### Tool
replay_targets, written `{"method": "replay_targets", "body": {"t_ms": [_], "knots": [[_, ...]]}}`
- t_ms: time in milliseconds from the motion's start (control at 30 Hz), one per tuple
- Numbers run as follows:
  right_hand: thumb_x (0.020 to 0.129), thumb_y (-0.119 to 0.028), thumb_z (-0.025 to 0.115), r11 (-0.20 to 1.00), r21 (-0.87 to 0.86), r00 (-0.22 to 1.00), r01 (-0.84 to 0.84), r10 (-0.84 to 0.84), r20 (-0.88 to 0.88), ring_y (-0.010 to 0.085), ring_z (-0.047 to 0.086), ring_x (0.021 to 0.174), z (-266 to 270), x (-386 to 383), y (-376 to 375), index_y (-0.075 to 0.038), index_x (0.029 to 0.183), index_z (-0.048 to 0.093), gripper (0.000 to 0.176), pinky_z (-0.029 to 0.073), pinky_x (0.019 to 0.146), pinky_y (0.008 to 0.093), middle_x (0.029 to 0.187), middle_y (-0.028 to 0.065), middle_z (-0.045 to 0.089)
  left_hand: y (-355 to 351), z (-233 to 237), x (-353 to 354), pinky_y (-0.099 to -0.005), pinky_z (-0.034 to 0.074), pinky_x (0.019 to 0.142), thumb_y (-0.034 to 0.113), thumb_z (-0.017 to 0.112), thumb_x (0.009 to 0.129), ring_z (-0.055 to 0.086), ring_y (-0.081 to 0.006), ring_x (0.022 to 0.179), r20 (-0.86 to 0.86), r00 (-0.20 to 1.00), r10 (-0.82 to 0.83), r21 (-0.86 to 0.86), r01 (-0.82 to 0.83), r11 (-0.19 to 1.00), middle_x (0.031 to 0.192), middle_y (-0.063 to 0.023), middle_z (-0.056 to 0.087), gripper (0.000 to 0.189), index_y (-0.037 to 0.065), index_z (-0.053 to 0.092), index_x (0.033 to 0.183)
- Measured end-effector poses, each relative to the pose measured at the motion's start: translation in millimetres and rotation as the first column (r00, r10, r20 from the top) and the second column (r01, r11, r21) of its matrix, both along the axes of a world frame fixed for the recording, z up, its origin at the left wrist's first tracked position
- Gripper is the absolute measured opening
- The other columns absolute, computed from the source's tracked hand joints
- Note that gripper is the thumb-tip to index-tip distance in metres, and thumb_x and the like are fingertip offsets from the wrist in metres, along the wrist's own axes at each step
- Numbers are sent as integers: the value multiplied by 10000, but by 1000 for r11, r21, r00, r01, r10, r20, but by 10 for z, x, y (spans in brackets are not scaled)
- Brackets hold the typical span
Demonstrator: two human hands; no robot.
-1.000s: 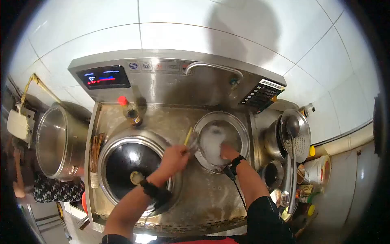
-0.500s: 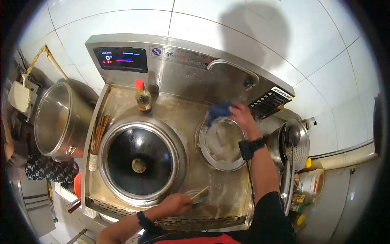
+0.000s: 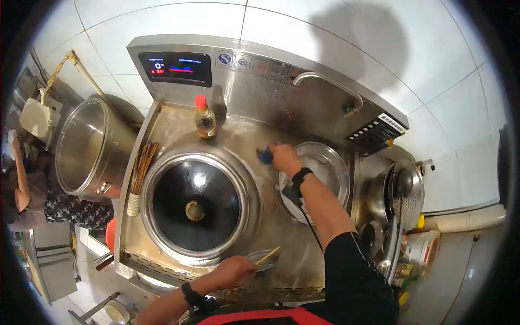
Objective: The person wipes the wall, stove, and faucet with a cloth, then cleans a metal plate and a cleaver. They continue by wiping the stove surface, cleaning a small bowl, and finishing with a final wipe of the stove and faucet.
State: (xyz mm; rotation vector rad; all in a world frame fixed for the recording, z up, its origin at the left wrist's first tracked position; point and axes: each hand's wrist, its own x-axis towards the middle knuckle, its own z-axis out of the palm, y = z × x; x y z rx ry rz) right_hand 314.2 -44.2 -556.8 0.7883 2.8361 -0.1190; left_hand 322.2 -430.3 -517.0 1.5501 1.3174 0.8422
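The right hand point(image 3: 284, 158) is pressing down on a blue cloth point(image 3: 265, 156), fingers bunched over it, on the wet steel counter point(image 3: 265, 227) in the strip between the black wok point(image 3: 197, 203) and the round steel basin point(image 3: 327, 168). The left hand point(image 3: 233, 271) is curling around the rim of a small dish point(image 3: 262, 260) at the counter's front edge, just beside the wok's ring, and a yellow stick point(image 3: 268, 255) is lying tilted across that dish. Behind the wok, a bottle point(image 3: 205, 119) with a red cap is standing upright against the steel backsplash, where a display point(image 3: 176, 67) is glowing blue and red and a curved spout point(image 3: 330, 84) is arching over the basin. A bamboo brush point(image 3: 140, 176) is lying along the counter's left edge, and a tall stockpot point(image 3: 86, 146) is standing beyond it. To the right, a perforated ladle point(image 3: 403, 187) is resting over another pot. White wall tiles point(image 3: 162, 21) are catching shadows above, and another person point(image 3: 27, 189) is standing far left.
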Motion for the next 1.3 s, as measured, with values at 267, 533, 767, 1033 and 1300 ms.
{"method": "replay_targets", "body": {"t_ms": [267,533,767,1033,1300], "knots": [[795,-157,544,880,44,879,-472,474,-49,276,607,792,-97,1034,-1245,-130,856,633,111,468,749,412,896,79,608,-112,315,-136,-451,485,756,155,689,738,599,-370,867,-141,990,-28,10,30,1000,872,-152,618,253,64,641,969],[648,-65,667,854,-497,969,-156,229,91,298,606,896,85,2553,-1668,-90,978,673,330,471,794,417,1006,81,611,-124,468,-24,-446,489,697,129,648,743,599,-342,809,-245,968,-56,94,81,992,819,-124,599,170,81,649,906],[733,-142,680,603,-704,710,375,-675,-201,222,636,867,1111,2553,-937,-2,1066,628,365,491,794,319,951,134,672,311,-90,527,-384,468,738,166,626,708,589,-259,908,-581,772,-257,329,511,794,901,-80,616,95,101,637,776],[728,-243,757,720,-472,581,508,-691,-429,331,612,1005,274,2162,-122,35,1126,604,509,473,896,392,1097,207,628,756,-706,861,-377,456,855,140,589,768,537,-287,1067,-565,823,-65,444,369,816,1085,-102,606,289,101,628,1051],[690,-174,756,858,-326,916,396,-395,72,349,599,1073,-558,1878,73,20,1224,547,605,484,900,395,1136,232,611,1083,204,-708,-449,465,884,139,707,753,571,-355,1039,-394,815,424,376,-278,884,1113,-164,611,448,73,575,1176]]}}
